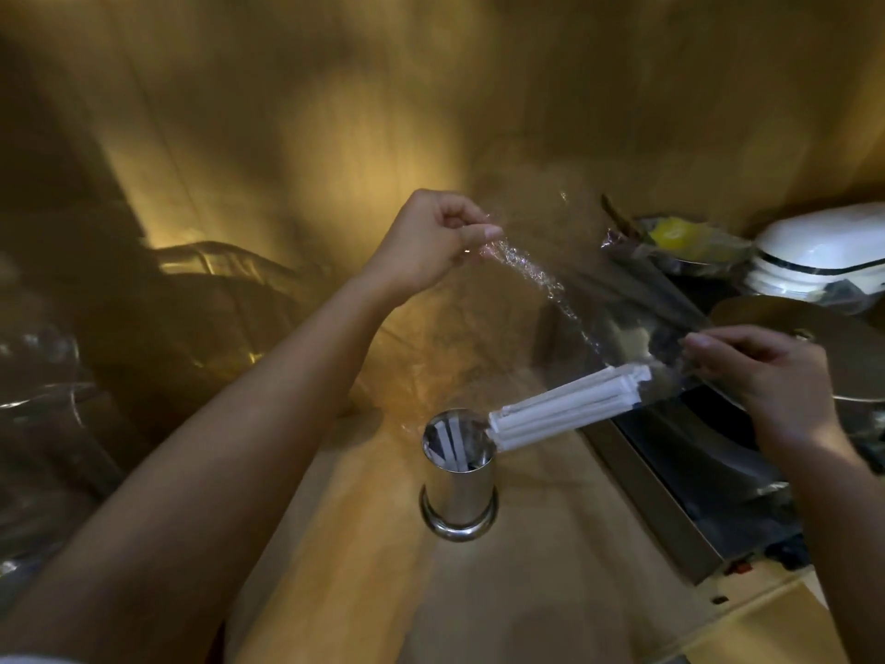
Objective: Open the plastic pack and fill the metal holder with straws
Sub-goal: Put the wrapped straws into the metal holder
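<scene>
- Two hands up over the bench (364,543): left hand (426,244) pinching one end of the clear pack (541,275) high, right hand (761,371) pinching the other end low, near the straws.
- Several white straws (570,407) bunched, sliding out of the pack's low mouth, lower ends touching or just over the holder's (457,476) near rim.
- Few straws already standing inside the holder, upright on the bench, well short of full by the look of it.
- Risk one: bunch aimed at the rim, not the middle; likely to catch the edge and spill onto the bench.
- Risk two: straws pushing sideways on the rim; narrow holder liable to tip or skid, with no hand steadying it.
- Risk three: thin, slippery film held only by fingertips; either pinch slipping means the pack sagging and the bunch dropping all at once.
- Risk four: straws fanning out on leaving the mouth; some bound for the dark appliance (709,476) just beside the holder.
- Safer with a steeper tilt and the mouth set right over the opening.
</scene>
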Action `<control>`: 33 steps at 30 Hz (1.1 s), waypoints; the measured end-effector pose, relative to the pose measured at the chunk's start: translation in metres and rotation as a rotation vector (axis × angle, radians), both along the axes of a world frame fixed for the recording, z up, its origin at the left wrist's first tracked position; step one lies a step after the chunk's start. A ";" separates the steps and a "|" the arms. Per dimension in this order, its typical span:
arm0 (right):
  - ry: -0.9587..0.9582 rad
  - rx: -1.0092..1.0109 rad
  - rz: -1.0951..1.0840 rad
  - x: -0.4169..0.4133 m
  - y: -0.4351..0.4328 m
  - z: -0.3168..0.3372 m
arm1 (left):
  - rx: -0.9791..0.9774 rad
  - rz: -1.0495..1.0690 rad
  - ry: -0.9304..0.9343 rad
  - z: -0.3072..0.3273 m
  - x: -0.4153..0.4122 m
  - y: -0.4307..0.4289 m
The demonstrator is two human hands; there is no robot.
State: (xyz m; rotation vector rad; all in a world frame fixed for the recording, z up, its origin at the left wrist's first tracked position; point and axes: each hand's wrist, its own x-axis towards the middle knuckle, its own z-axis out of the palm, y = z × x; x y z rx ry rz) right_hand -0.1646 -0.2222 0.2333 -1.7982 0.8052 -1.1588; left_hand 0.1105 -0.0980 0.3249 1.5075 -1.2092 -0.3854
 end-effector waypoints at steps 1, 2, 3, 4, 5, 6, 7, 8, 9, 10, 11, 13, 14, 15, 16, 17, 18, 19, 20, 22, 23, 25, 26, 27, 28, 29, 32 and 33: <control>-0.007 -0.016 0.014 0.002 -0.002 0.000 | 0.002 0.005 0.017 -0.003 0.002 0.002; -0.008 -0.024 0.024 0.004 -0.004 0.000 | 0.003 0.008 0.038 -0.005 0.004 0.004; -0.003 -0.026 0.031 0.007 -0.006 0.000 | 0.001 0.011 0.056 -0.007 0.006 0.006; 0.001 -0.020 0.039 0.008 -0.008 -0.001 | 0.001 0.017 0.061 -0.009 0.008 0.008; -0.002 -0.005 0.053 0.010 -0.009 -0.002 | 0.002 0.025 0.057 -0.010 0.010 0.009; -0.007 0.012 0.068 0.011 -0.010 -0.002 | 0.005 0.031 0.052 -0.011 0.011 0.011; -0.017 0.025 0.082 0.013 -0.009 -0.002 | 0.007 0.035 0.050 -0.011 0.012 0.012; -0.028 0.032 0.091 0.015 -0.009 -0.003 | 0.007 0.038 0.047 -0.012 0.013 0.013; -0.039 0.033 0.094 0.016 -0.009 -0.003 | 0.004 0.045 0.043 -0.012 0.014 0.014; -0.047 0.031 0.097 0.017 -0.009 -0.003 | 0.001 0.052 0.040 -0.013 0.015 0.015; -0.054 0.034 0.100 0.016 -0.009 -0.004 | -0.001 0.060 0.037 -0.014 0.015 0.016; -0.061 0.060 0.121 0.015 -0.008 -0.006 | -0.004 0.069 0.042 -0.015 0.016 0.017; -0.071 0.087 0.134 0.015 -0.007 -0.006 | -0.005 0.072 0.049 -0.016 0.017 0.018; -0.099 0.125 0.151 0.015 -0.007 -0.007 | -0.006 0.076 0.056 -0.017 0.018 0.019; -0.136 0.165 0.167 0.016 -0.007 -0.009 | -0.004 0.084 0.057 -0.017 0.018 0.020; -0.164 0.211 0.186 0.018 -0.007 -0.012 | -0.001 0.094 0.054 -0.018 0.019 0.021; -0.170 0.263 0.208 0.019 -0.006 -0.016 | 0.000 0.102 0.051 -0.018 0.019 0.021; -0.158 0.317 0.232 0.021 -0.004 -0.021 | 0.000 0.105 0.053 -0.019 0.020 0.022; -0.132 0.360 0.254 0.024 -0.001 -0.028 | -0.001 0.106 0.059 -0.020 0.020 0.023; -0.084 0.425 0.287 0.031 0.007 -0.045 | -0.002 0.107 0.077 -0.021 0.020 0.026; -0.075 0.454 0.297 0.036 0.013 -0.053 | -0.001 0.109 0.085 -0.022 0.020 0.027; -0.042 0.480 0.308 0.046 0.022 -0.068 | 0.007 0.116 0.094 -0.023 0.019 0.030; -0.017 0.478 0.305 0.051 0.025 -0.075 | 0.014 0.119 0.088 -0.024 0.019 0.032; 0.002 0.471 0.300 0.056 0.027 -0.081 | 0.023 0.122 0.075 -0.025 0.019 0.034; 0.011 0.463 0.289 0.060 0.027 -0.086 | 0.033 0.121 0.062 -0.026 0.020 0.036; 0.014 0.458 0.272 0.063 0.027 -0.090 | 0.047 0.114 0.051 -0.027 0.021 0.039; 0.004 0.467 0.231 0.068 0.021 -0.097 | 0.115 0.085 0.027 -0.034 0.027 0.050; 0.002 0.469 0.224 0.069 0.019 -0.098 | 0.138 0.084 0.027 -0.038 0.030 0.054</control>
